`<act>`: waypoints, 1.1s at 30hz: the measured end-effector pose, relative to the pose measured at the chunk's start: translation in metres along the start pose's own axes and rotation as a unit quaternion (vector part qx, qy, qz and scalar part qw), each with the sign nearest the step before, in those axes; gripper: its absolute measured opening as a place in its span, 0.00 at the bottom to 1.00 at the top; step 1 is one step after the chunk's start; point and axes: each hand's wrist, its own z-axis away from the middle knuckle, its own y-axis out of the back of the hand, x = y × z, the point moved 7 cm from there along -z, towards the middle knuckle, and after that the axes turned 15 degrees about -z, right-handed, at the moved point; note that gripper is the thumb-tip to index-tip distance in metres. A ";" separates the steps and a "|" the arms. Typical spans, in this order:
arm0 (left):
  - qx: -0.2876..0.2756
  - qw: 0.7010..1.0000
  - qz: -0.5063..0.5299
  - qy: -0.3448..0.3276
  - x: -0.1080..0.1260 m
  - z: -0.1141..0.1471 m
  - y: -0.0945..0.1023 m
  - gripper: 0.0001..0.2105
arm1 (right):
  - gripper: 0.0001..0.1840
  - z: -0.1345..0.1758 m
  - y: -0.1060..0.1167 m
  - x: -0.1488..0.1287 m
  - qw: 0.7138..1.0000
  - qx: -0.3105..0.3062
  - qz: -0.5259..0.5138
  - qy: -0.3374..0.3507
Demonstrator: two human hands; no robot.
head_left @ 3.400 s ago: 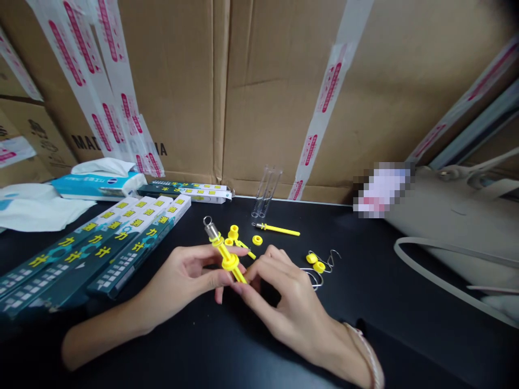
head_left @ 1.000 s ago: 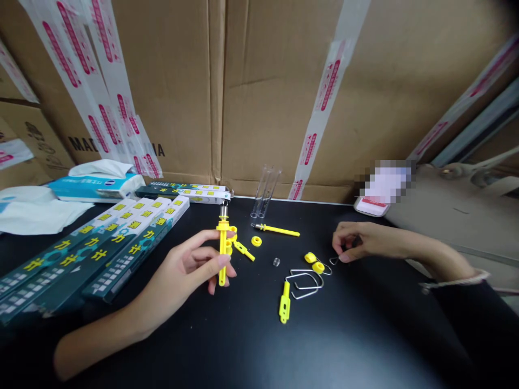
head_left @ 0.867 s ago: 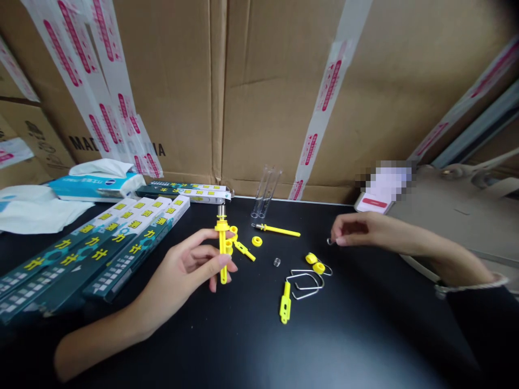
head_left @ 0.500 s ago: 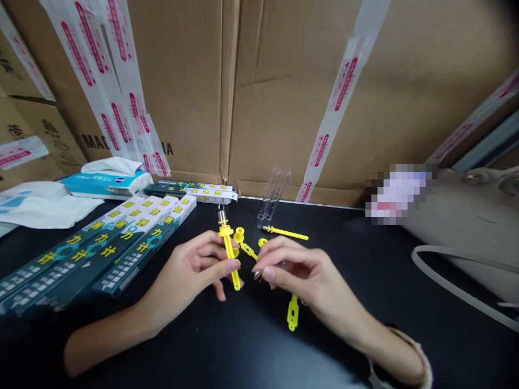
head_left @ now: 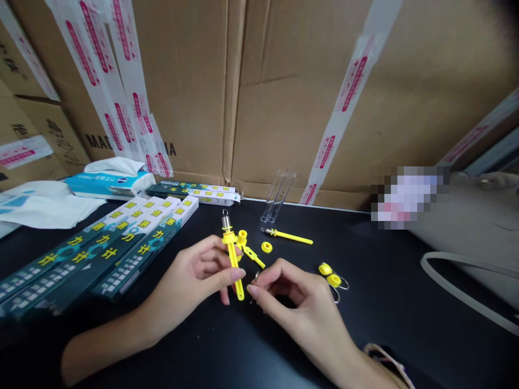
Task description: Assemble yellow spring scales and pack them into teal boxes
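Note:
My left hand (head_left: 198, 275) grips a yellow plastic rod (head_left: 234, 262) between thumb and fingers. The rod stands nearly upright, with a metal spring (head_left: 226, 221) at its top. To its right, my right hand (head_left: 300, 302) pinches a small shiny metal piece (head_left: 255, 278), too small to identify. Beyond the hands lie a slotted yellow strip (head_left: 254, 257), a yellow ring (head_left: 266, 247) and a yellow cup-shaped part (head_left: 242, 236). Another yellow rod (head_left: 292, 237) with a spring lies farther back. Yellow caps (head_left: 333, 280) with wire loops rest right of my right hand.
Clear tubes (head_left: 279, 200) lean against a large cardboard box (head_left: 304, 108) at the back. Long printed boxes (head_left: 121, 270) and a blue tissue pack (head_left: 109, 185) occupy the left. A grey bag (head_left: 478, 232) with a strap is at the right.
My right hand has shifted down, still pinching the metal piece, uncovering the yellow ring and the wire-looped caps. A yellow strip formerly visible below it is now out of sight. The left grip is unchanged.

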 end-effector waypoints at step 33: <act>0.055 0.998 0.024 -0.037 0.010 0.007 0.004 0.10 | 0.22 0.005 -0.009 0.017 0.941 -0.032 -0.224 -0.253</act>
